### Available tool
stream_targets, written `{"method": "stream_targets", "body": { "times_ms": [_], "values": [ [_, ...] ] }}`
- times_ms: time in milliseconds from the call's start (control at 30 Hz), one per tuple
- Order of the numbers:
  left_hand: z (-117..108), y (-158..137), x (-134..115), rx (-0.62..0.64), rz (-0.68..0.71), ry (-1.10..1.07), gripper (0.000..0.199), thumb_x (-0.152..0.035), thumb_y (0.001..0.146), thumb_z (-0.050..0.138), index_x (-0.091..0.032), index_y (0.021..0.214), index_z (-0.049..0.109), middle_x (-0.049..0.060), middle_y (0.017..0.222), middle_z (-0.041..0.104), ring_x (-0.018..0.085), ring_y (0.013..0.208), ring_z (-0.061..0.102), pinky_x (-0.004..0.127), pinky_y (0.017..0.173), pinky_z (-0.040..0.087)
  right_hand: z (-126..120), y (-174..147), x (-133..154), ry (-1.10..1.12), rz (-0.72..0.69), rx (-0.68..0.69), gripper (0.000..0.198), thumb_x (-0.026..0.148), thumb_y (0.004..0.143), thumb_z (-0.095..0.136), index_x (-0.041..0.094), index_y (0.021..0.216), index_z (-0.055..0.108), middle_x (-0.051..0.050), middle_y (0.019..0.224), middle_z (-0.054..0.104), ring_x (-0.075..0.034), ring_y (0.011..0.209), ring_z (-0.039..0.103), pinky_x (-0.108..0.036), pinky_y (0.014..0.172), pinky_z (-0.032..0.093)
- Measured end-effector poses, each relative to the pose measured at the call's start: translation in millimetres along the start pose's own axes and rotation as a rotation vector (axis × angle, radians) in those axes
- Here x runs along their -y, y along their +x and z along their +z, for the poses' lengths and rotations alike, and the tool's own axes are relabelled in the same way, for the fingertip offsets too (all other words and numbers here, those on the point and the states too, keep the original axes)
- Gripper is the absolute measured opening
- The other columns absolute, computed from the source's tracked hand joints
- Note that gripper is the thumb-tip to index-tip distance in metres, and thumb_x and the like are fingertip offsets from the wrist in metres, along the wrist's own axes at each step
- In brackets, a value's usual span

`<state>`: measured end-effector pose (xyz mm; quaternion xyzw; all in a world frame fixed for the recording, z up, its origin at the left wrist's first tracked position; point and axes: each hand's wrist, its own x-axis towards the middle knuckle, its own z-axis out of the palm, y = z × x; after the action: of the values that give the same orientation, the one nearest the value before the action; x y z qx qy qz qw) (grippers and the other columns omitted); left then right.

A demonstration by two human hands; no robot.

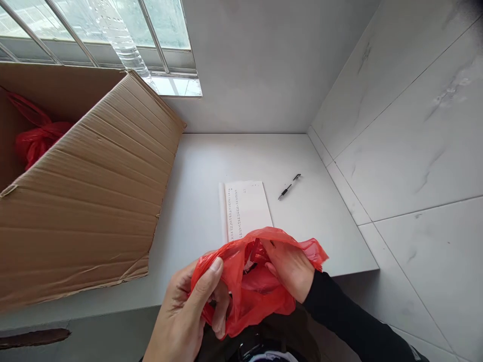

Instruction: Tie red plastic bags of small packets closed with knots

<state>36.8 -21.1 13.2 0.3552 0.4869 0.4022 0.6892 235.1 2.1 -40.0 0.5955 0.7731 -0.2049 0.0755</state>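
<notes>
While both hands work at the lower middle of my view, I see a red plastic bag (256,281) held between them, just above the near edge of the white counter (196,201). My left hand (184,317) pinches the bag's left side, thumb pressed on the outside of the film and fingers curled under it. My right hand (289,269), in a black sleeve (350,322), is pushed into the bag's open mouth, and its fingertips are hidden by the red film, so I cannot tell what, if anything, they hold inside. Just beyond the hands a sheet of printed paper (247,206) lies flat on the counter, its near edge covered by the bag. A black pen (289,186) lies farther out, to the right of the paper and apart from it. Well to the left of my left hand stands a large cardboard box (86,201) with its flap open, and another red bag (35,138) sits inside it.
</notes>
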Motion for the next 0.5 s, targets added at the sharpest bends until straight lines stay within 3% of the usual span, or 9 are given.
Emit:
{"method": "stream_targets", "body": {
  "times_ms": [67, 200, 300, 367, 433, 500],
  "values": [
    [-1, 1, 0, -0.021, 0.007, -0.014, 0.046, -0.046, 0.091, 0.057, -0.022, 0.052, 0.053, -0.003, 0.040, 0.046, 0.011, 0.038, 0.046, 0.024, 0.042, 0.042, 1, -1, 1, -0.005, 0.028, -0.009, 0.053, 0.003, 0.086, 0.057, 0.015, 0.137, 0.049, -0.015, 0.123, 0.064, -0.030, 0.115, 0.061, -0.041, 0.095, 0.051],
    [-6, 3, -2, -0.069, 0.038, -0.055, 0.046, -0.047, 0.088, 0.062, -0.022, 0.051, 0.053, -0.004, 0.039, 0.048, 0.010, 0.036, 0.046, 0.022, 0.042, 0.041, -8, -27, 1, -0.058, 0.024, 0.035, 0.050, 0.000, 0.084, 0.056, 0.022, 0.129, 0.055, -0.009, 0.112, 0.066, -0.028, 0.092, 0.069, -0.041, 0.074, 0.058],
    [-6, 3, -3, -0.072, 0.030, -0.060, 0.047, -0.049, 0.087, 0.062, -0.021, 0.050, 0.052, -0.003, 0.038, 0.048, 0.010, 0.036, 0.046, 0.022, 0.042, 0.040, -14, -44, 4, -0.014, -0.096, 0.049, 0.024, 0.012, 0.082, 0.068, 0.022, 0.104, 0.065, -0.005, 0.100, 0.067, -0.029, 0.092, 0.067, -0.043, 0.077, 0.057],
    [-4, 3, -4, -0.067, 0.023, -0.064, 0.047, -0.048, 0.088, 0.062, -0.021, 0.050, 0.052, -0.004, 0.038, 0.047, 0.010, 0.035, 0.045, 0.022, 0.040, 0.040, -15, -43, 7, 0.011, -0.121, 0.041, 0.008, 0.025, 0.090, 0.064, 0.022, 0.097, 0.066, -0.005, 0.092, 0.068, -0.030, 0.091, 0.067, -0.044, 0.076, 0.056],
    [-2, 3, -4, -0.056, 0.023, -0.060, 0.047, -0.046, 0.089, 0.061, -0.021, 0.050, 0.051, -0.004, 0.038, 0.047, 0.009, 0.035, 0.044, 0.022, 0.039, 0.039, -12, -31, 11, 0.011, -0.079, 0.041, 0.021, 0.025, 0.098, 0.051, 0.022, 0.115, 0.064, -0.006, 0.089, 0.070, -0.029, 0.082, 0.068, -0.040, 0.069, 0.054],
    [0, 2, -3, -0.047, 0.027, -0.050, 0.046, -0.046, 0.089, 0.060, -0.021, 0.051, 0.052, -0.004, 0.038, 0.047, 0.009, 0.036, 0.044, 0.021, 0.039, 0.039, -8, -15, 14, 0.045, -0.082, 0.030, 0.039, 0.020, 0.099, 0.050, 0.022, 0.137, 0.051, -0.007, 0.093, 0.071, -0.027, 0.081, 0.069, -0.036, 0.068, 0.052]
  ]
}}
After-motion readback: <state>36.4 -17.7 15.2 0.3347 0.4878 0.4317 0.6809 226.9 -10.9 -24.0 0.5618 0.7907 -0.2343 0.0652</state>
